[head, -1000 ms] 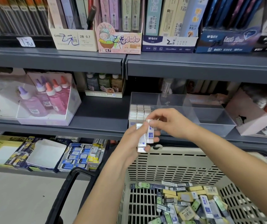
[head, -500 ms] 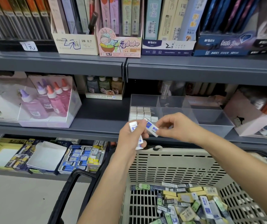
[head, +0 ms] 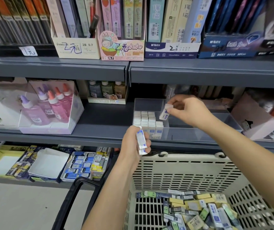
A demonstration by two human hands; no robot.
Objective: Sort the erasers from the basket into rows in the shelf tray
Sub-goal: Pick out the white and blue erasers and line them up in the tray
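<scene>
The right hand (head: 189, 112) pinches one eraser (head: 165, 112), tilted. It has carried the eraser from the stack (head: 140, 141) gripped in the left hand (head: 133, 143), at the shelf's (head: 99, 128) front edge, up over the tray (head: 199, 135), beside the standing rows (head: 147, 120). Placement looks next. Many more lie in the basket (head: 182, 171).

The basket (head: 182, 173), below the tray (head: 199, 134), is cut off at the bottom and right edges. The left hand (head: 130, 145), in front of the tray, covers part of its erasers (head: 140, 141); their count cannot be told. Goods (head: 207, 92) behind the tray are dark and blurred.
</scene>
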